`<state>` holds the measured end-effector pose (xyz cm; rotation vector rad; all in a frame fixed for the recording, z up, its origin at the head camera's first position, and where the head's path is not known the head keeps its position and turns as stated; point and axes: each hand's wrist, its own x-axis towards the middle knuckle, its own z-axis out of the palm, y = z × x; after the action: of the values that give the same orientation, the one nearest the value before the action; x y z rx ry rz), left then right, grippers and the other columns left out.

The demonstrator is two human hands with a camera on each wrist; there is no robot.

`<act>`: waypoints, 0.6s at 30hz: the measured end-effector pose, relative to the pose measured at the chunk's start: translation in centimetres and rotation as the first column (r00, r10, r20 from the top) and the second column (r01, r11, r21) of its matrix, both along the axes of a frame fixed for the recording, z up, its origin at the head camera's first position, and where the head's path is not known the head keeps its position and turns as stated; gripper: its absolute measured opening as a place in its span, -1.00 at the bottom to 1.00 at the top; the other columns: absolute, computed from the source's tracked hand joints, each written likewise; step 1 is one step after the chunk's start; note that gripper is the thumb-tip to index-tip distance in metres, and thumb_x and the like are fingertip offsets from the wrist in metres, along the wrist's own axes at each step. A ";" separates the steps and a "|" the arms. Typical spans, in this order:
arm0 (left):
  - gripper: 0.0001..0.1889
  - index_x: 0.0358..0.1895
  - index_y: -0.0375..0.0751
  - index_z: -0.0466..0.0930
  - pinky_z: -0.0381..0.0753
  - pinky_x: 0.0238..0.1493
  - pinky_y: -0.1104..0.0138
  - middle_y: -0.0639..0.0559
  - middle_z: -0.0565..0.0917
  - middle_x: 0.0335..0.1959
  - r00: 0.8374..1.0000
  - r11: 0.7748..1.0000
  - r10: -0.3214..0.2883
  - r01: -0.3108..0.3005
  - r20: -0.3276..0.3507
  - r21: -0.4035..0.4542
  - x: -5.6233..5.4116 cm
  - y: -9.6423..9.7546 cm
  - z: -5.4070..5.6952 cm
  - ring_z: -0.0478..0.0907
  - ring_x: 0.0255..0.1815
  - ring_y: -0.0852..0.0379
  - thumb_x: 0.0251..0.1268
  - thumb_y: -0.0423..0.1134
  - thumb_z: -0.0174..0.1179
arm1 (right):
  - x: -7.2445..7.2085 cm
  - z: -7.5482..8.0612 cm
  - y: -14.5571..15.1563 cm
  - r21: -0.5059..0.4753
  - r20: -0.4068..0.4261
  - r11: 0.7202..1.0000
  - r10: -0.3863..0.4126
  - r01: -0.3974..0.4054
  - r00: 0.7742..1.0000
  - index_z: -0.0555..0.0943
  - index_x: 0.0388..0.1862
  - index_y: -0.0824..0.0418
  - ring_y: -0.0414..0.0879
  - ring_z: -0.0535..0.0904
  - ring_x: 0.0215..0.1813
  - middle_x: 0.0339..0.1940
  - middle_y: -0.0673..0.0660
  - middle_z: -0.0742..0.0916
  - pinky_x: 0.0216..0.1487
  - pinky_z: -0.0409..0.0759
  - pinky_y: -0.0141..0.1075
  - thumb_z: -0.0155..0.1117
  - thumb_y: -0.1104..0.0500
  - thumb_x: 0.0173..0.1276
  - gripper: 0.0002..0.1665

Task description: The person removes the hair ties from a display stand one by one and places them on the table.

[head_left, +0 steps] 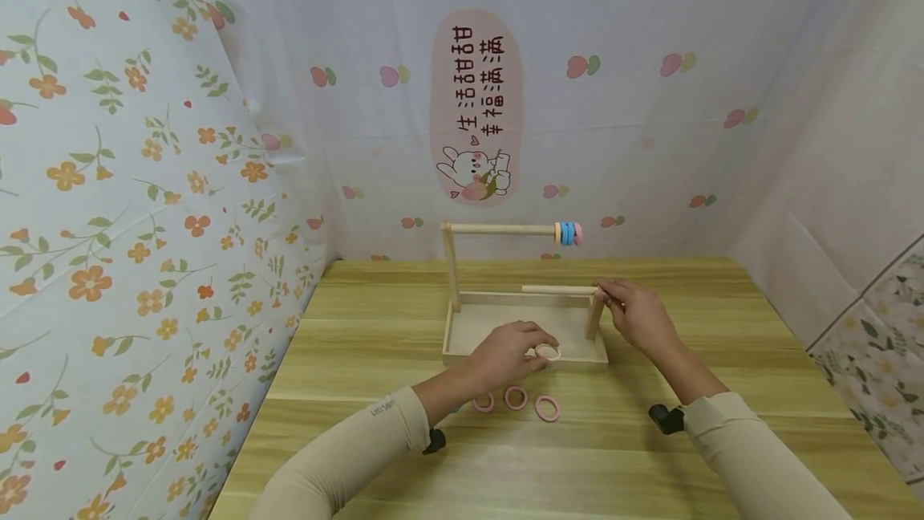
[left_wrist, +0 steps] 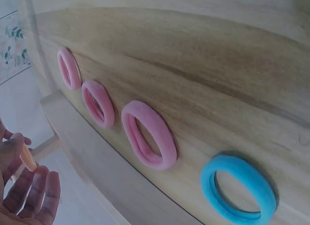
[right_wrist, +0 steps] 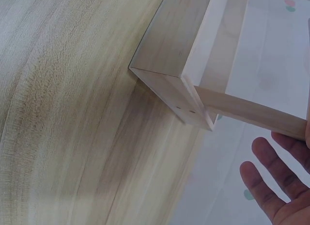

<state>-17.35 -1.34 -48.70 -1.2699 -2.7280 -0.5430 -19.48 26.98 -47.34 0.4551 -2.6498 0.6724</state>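
Observation:
My left hand (head_left: 508, 350) pinches a pale peach hair tie (head_left: 548, 351) between thumb and fingers, above the front rim of a wooden stand's tray (head_left: 581, 363). With the right hand (head_left: 642, 318) I grip the top of the stand's short post (right_wrist: 252, 113), where the lower rod (head_left: 556, 290) joins it. That rod points left and carries nothing. On the far end of the upper rod (head_left: 498, 229) hang several hair ties (head_left: 567, 233), cream, blue and pink. In front of the tray lie three pink hair ties (left_wrist: 149, 135) and a blue one (left_wrist: 237, 191), mostly hidden by my forearm in the head view.
The stand sits on a wood-grain table (head_left: 375, 343) near its back edge. Behind rises a printed curtain (head_left: 621, 127), with a flowered one (head_left: 144, 183) at left. Dark pieces (head_left: 666, 419) show beside both wrists.

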 end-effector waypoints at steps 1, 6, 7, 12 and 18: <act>-0.65 0.29 0.05 0.78 0.72 0.16 0.47 0.13 0.82 0.23 1.000 1.000 -0.002 0.002 0.003 0.000 0.1 0.0 0.0 0.79 0.07 0.26 0.54 -0.07 0.47 | 0.0 0.0 0.0 0.002 0.003 1.000 -0.002 0.002 1.000 0.70 0.37 0.43 0.39 0.83 0.03 0.15 0.45 0.83 0.07 0.80 0.27 0.34 0.34 0.63 -0.59; -0.65 0.30 0.05 0.78 0.71 0.15 0.52 0.14 0.82 0.23 1.000 1.000 -0.014 0.014 0.016 -0.003 0.4 0.2 0.1 0.79 0.07 0.29 0.55 -0.06 0.46 | 0.1 0.0 0.0 0.008 0.007 1.000 -0.001 0.001 1.000 0.69 0.39 0.42 0.37 0.83 -0.01 0.15 0.45 0.83 0.04 0.80 0.27 0.34 0.33 0.64 -0.58; -0.65 0.30 0.05 0.78 0.71 0.15 0.52 0.14 0.82 0.23 1.000 1.000 -0.015 0.015 0.021 -0.004 0.5 0.2 0.0 0.79 0.07 0.29 0.55 -0.06 0.45 | 0.1 0.0 0.0 0.008 0.007 1.000 0.000 0.000 1.000 0.69 0.39 0.42 0.37 0.83 -0.01 0.15 0.45 0.83 0.04 0.80 0.27 0.34 0.33 0.64 -0.58; -0.65 0.31 0.05 0.77 0.72 0.17 0.49 0.14 0.82 0.23 0.999 1.000 -0.013 0.014 0.045 -0.009 0.8 0.2 -0.3 0.78 0.12 0.26 0.56 -0.06 0.44 | 0.1 0.0 0.0 0.008 0.004 1.000 -0.002 0.002 1.000 0.69 0.39 0.42 0.39 0.83 0.04 0.17 0.46 0.82 0.08 0.79 0.28 0.34 0.32 0.64 -0.58; -0.64 0.32 0.03 0.76 0.69 0.12 0.55 0.13 0.81 0.23 0.998 1.000 -0.029 0.029 0.055 0.010 0.9 0.4 -0.8 0.78 0.08 0.29 0.57 -0.09 0.44 | 0.0 -0.1 -0.1 0.004 -0.011 1.000 0.000 0.000 1.000 0.71 0.37 0.42 0.38 0.84 0.01 0.14 0.44 0.84 0.06 0.80 0.28 0.35 0.31 0.64 -0.60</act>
<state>-16.50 -0.95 -49.53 -1.3139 -2.7522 -0.6009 -19.51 26.92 -47.43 0.4591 -2.6410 0.6629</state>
